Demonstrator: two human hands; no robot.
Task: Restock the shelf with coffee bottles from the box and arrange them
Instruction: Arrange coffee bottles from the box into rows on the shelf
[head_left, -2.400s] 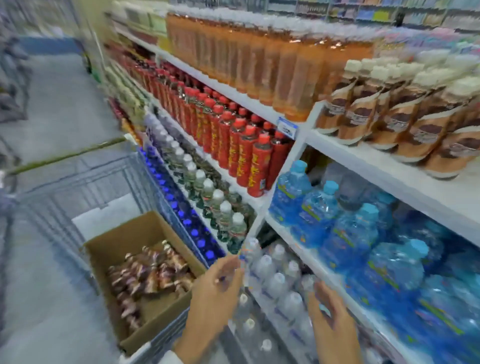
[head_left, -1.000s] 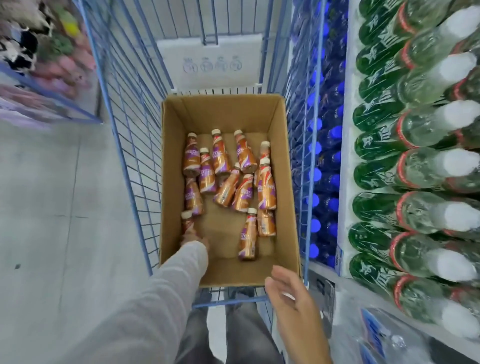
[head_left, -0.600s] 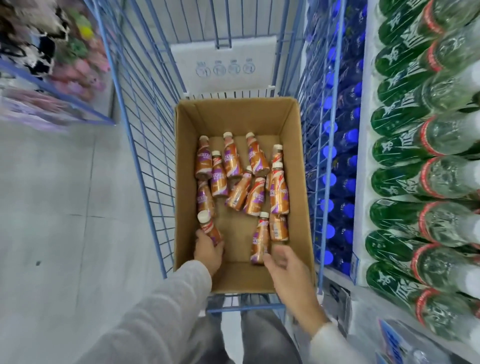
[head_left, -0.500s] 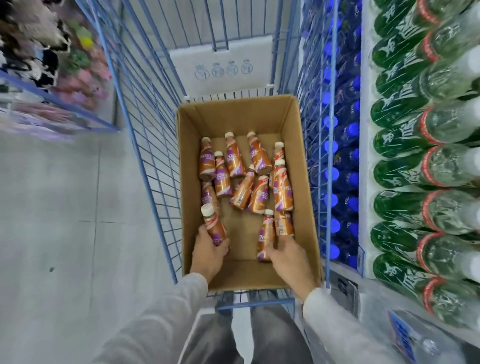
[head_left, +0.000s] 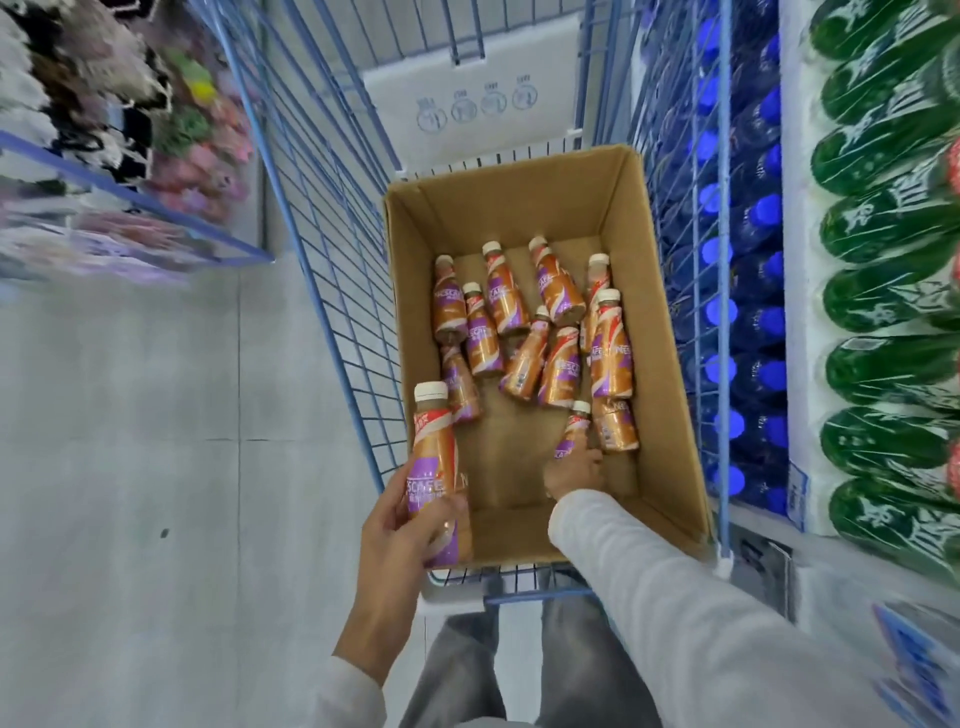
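Observation:
An open cardboard box (head_left: 670, 312) sits in a blue wire cart (head_left: 332, 218). Several orange-and-purple coffee bottles (head_left: 558, 364) with cream caps lie loose on its floor. My left hand (head_left: 402, 525) grips one coffee bottle (head_left: 434, 462) upright, lifted above the box's near left corner. My right hand (head_left: 574, 473) reaches down into the box and grips the lower end of another coffee bottle (head_left: 571, 431) lying near the front. The coffee shelf itself is out of view.
To the right, shelves hold blue-capped bottles (head_left: 727, 312) and green bottles (head_left: 883, 291) close beside the cart. Grey floor (head_left: 156, 441) lies to the left, with a blurred display rack (head_left: 104, 156) at the far left. My legs stand behind the cart.
I turned from the shelf to the box. My left hand took a bottle and raised it out of the box. My right hand reached in and closed on a second bottle.

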